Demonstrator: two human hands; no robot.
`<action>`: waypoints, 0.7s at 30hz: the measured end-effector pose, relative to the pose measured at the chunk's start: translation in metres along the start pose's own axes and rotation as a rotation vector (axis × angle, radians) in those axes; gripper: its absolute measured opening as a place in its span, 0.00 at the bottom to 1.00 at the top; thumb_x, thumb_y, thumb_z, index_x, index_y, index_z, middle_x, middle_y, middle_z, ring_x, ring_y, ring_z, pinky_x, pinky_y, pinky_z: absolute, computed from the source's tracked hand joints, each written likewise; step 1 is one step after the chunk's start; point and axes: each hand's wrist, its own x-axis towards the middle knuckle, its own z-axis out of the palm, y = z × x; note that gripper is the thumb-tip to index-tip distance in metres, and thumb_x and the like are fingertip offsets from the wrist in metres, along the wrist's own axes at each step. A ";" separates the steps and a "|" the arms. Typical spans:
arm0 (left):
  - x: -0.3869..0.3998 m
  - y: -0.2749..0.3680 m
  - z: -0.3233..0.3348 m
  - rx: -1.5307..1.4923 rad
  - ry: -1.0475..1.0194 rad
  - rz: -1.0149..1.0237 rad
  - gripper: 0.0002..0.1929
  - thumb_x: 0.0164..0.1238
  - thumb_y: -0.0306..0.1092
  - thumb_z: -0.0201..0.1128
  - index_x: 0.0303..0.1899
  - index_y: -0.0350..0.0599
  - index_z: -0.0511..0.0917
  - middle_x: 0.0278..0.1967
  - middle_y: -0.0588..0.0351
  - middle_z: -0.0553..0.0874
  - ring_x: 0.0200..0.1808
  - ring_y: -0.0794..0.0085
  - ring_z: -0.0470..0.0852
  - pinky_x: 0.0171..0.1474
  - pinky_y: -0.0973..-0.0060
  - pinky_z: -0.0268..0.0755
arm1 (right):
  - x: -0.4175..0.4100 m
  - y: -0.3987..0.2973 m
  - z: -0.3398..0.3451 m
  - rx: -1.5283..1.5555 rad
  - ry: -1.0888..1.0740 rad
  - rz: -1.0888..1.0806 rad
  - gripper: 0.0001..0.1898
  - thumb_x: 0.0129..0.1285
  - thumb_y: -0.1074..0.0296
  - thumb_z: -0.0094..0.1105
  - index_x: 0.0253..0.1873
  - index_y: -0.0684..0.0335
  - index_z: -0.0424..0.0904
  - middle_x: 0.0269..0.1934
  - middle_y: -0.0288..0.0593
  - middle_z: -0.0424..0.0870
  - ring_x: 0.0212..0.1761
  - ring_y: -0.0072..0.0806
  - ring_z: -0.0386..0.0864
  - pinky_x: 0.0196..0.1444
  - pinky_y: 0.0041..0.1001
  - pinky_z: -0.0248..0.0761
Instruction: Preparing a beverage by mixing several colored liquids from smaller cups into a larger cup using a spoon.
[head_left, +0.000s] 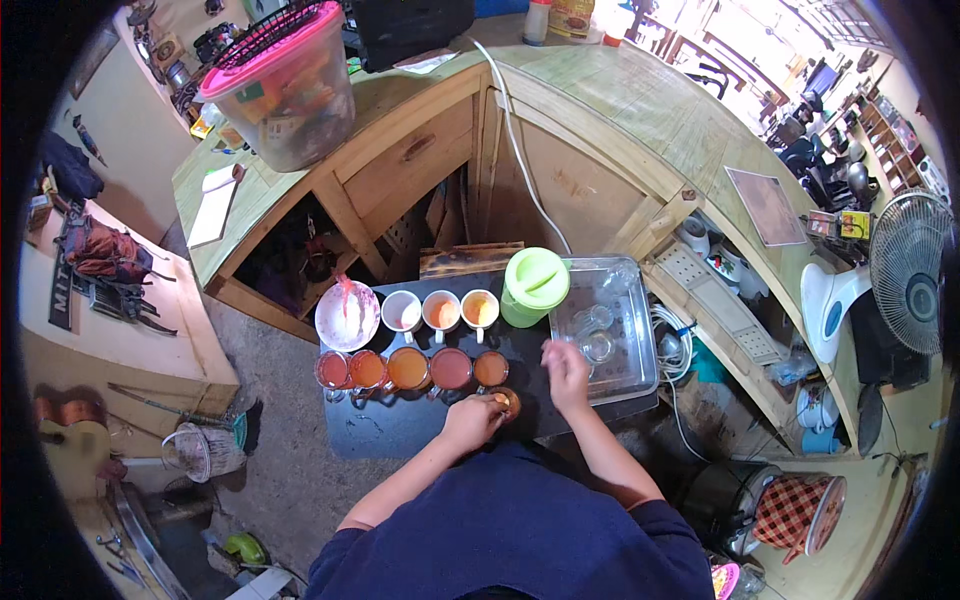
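My left hand (474, 420) is at a small round vessel (510, 403) near the table's front edge, its fingertips over the rim; what they grip is partly hidden. My right hand (566, 371) is raised between that vessel and a clear plastic tub (643, 337), fingers bent, nothing visible in them. Glass mugs of orange and reddish liquid (409, 367) form a row on the dark table (375, 439). Behind them stand three white cups (441, 311) with powder or residue inside, and a bowl (347, 315) with a reddish utensil or wrapper. A green lidded pitcher (535, 289) stands beside the cups.
Clear glassware (598, 345) lies in the tub. A white cable (517, 142) hangs down behind the table from the wooden counter (622, 90). A pink-lidded container (289, 105) stands on the counter at left, a white fan (832, 300) at right. A white basket (196, 450) is on the floor.
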 end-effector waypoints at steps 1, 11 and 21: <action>-0.002 -0.001 0.002 0.005 0.026 0.006 0.09 0.62 0.39 0.64 0.39 0.48 0.84 0.38 0.53 0.87 0.39 0.55 0.85 0.41 0.60 0.79 | 0.017 0.003 0.006 0.111 0.139 0.081 0.10 0.71 0.68 0.56 0.51 0.66 0.79 0.43 0.43 0.83 0.40 0.22 0.80 0.42 0.23 0.73; -0.019 0.005 0.001 0.091 0.029 0.018 0.12 0.66 0.46 0.62 0.42 0.52 0.86 0.38 0.53 0.86 0.39 0.58 0.85 0.39 0.60 0.79 | 0.148 0.063 0.018 0.738 0.250 0.743 0.35 0.71 0.36 0.45 0.62 0.67 0.74 0.59 0.47 0.80 0.63 0.34 0.75 0.69 0.34 0.62; -0.027 0.001 0.009 0.080 -0.069 -0.074 0.14 0.68 0.45 0.61 0.47 0.49 0.85 0.45 0.54 0.87 0.43 0.57 0.85 0.45 0.60 0.78 | 0.168 0.102 0.007 0.786 0.078 0.766 0.26 0.68 0.44 0.58 0.53 0.66 0.80 0.49 0.48 0.85 0.50 0.37 0.84 0.57 0.37 0.76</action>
